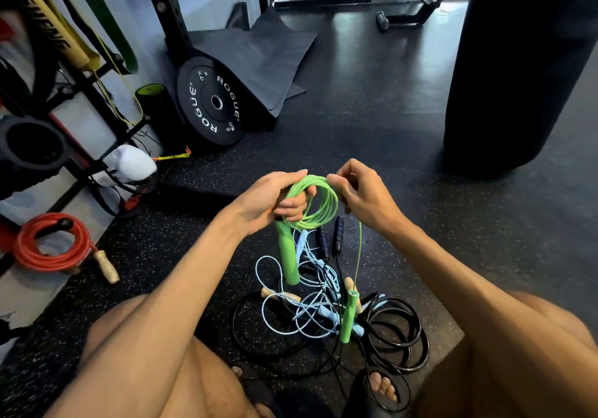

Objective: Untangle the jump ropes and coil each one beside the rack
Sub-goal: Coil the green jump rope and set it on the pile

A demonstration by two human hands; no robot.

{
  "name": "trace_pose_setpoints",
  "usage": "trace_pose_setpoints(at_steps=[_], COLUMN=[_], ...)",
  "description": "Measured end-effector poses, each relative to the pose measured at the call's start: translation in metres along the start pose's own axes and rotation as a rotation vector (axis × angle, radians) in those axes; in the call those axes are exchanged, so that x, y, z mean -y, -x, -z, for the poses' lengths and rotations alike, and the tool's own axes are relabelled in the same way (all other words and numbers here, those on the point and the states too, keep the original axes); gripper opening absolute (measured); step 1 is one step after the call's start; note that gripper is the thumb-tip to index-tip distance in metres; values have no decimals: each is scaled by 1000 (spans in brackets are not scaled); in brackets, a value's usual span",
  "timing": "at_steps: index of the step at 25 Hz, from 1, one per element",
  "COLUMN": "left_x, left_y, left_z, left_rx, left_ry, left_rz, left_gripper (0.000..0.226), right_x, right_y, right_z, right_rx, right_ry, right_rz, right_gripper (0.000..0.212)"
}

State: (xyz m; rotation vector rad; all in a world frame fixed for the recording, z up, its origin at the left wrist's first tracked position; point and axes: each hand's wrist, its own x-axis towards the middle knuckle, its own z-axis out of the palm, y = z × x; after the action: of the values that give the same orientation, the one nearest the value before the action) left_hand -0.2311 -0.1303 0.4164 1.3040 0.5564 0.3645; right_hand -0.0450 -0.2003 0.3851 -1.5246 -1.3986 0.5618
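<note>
My left hand (275, 196) grips a coil of green jump rope (318, 200) together with one green handle (288, 255) that hangs down from it. My right hand (362, 191) pinches the top of the same coil, and a single green strand runs down from it to the second green handle (348, 317), which hangs just above the pile. On the floor below lies a tangle of a light blue rope (291, 304), a black rope (398, 336) and dark handles (330, 236). A red rope (48, 246) with wooden handles lies coiled at the left beside the rack (81, 87).
A black Rogue weight plate (212, 103) leans on the rack upright. A dark punching bag (517, 61) hangs at the right. Folded black mats (259, 52) lie behind the plate. My knees and sandalled feet frame the pile.
</note>
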Motion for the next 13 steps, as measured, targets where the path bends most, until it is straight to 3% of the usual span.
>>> trace_pose_setpoints(at_steps=[4, 7, 10, 13], left_x=[1, -1, -5, -6], left_y=[-4, -7, -7, -8], left_z=[2, 8, 19, 29], left_rx=[-65, -182, -352, -594], left_ry=[215, 394, 488, 423], left_rz=[-110, -201, -315, -412], left_gripper=[32, 32, 29, 26], right_x=[0, -5, -6, -3], right_y=[4, 11, 19, 26], right_z=[-6, -7, -8, -9], right_rx=[130, 306, 522, 686], right_ry=[-220, -236, -183, -130], right_rz=[-166, -316, -411, -408], right_gripper=[14, 13, 16, 15])
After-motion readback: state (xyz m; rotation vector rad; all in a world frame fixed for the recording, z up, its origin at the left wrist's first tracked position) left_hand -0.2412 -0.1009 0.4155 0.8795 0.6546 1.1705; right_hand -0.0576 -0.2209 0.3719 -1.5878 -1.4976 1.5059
